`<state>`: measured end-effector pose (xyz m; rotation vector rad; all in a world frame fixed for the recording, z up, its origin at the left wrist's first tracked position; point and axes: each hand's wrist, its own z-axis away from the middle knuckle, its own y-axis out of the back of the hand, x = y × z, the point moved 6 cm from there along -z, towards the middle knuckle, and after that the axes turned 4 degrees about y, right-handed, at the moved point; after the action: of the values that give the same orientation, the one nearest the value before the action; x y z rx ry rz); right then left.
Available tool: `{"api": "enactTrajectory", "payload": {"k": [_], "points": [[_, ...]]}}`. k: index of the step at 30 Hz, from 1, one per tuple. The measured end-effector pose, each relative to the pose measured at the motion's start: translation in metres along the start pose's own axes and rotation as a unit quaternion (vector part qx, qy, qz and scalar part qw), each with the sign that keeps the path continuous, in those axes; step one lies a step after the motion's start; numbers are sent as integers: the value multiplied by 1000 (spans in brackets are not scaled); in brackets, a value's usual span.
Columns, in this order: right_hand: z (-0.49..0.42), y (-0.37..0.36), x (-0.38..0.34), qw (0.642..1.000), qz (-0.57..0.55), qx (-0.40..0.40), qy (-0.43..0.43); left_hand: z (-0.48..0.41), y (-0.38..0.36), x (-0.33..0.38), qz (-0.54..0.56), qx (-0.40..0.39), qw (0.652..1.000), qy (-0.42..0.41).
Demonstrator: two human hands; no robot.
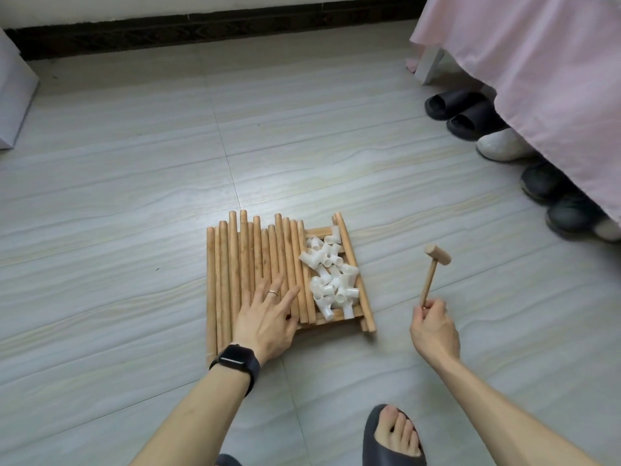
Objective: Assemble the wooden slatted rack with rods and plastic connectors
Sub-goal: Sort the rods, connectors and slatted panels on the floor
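**Desk:** List the task's parts and where they are.

**Operator:** Item one: wooden rods (255, 274), a close row lying side by side on a slatted panel (321, 232), mid-floor. Item two: white plastic connectors (331, 277), a loose heap on the panel's right part, between the row and one more rod at the edge.

**Desk:** Hands?

**Operator:** I log the left hand (268, 317) flat on the rods with its fingers (291, 293) straight and spread, grasping nothing, and a dark watch (237, 359) on the wrist. The right hand (433, 326) has its fingers curled round the handle end of a small wooden mallet (433, 264), head up, right of the panel.

**Desk:** Surroundings?

**Operator:** The floor (134, 196) is pale grey streaked tiles. A dark baseboard (201, 31) runs along the far wall. At right a pink bedsheet (537, 79) hangs over a row of slippers (460, 109). One slippered foot (396, 435) is nearest me.
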<state>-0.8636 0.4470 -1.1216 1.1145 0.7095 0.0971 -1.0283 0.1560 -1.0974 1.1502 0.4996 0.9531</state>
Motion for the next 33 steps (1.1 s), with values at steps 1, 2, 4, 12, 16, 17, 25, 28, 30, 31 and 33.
{"api": "enactTrajectory", "payload": {"k": [1, 2, 4, 12, 16, 17, 25, 28, 30, 31, 33], "points": [[-4, 4, 11, 999, 34, -3, -13, 0, -3, 6, 1, -17, 1000, 2], [-8, 7, 20, 998, 64, -5, -20, -1, -8, 11, 1, -38, 999, 7], [-14, 11, 29, 994, 106, -2, -27, 1, -18, 15, -9, -77, 997, 18], [-25, 22, 50, 977, 207, -34, -44, 4, -34, 10, -87, -100, 991, -3], [-20, 18, 68, 958, 257, -98, -75, 3, -33, 16, -102, -110, 989, -4], [-17, 16, 71, 957, 260, -105, -75, 3, -32, 16, -102, -112, 988, -4], [0, -5, 85, 937, 300, -178, -39, 5, -30, 19, -119, -124, 985, -4], [2, -3, 87, 934, 293, -180, -97, 5, -29, 19, -122, -124, 985, -4], [3, -3, 88, 933, 281, -186, -128, 5, -28, 18, -120, -127, 985, -4], [5, -3, 89, 933, 276, -186, -138, 5, -28, 18, -119, -129, 985, -3], [6, -2, 90, 934, 264, -182, -157, 5, -29, 18, -114, -129, 985, -3]]}}
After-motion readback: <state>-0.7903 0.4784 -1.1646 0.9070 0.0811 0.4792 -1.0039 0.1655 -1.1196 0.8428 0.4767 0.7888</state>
